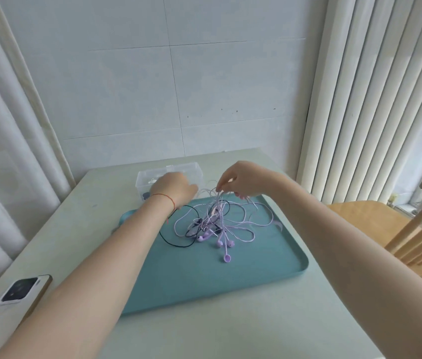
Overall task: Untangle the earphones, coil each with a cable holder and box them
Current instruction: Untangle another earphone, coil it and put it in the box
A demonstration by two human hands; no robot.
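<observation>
A tangle of lilac earphone cables (241, 224) lies on a teal tray (256, 270), with several lilac earbuds (226, 244) near its middle and a black cable (176, 243) looped at the left. My right hand (243, 181) pinches a bunch of lilac strands and holds them lifted above the tray's far edge. My left hand (172, 189) reaches over the clear plastic box (194, 172) behind the tray; its fingers are hidden, so its hold cannot be read.
A phone (21, 290) lies face down at the table's (204, 332) left edge. A wooden chair (396, 229) stands at the right. Tiled wall and curtains close off the back.
</observation>
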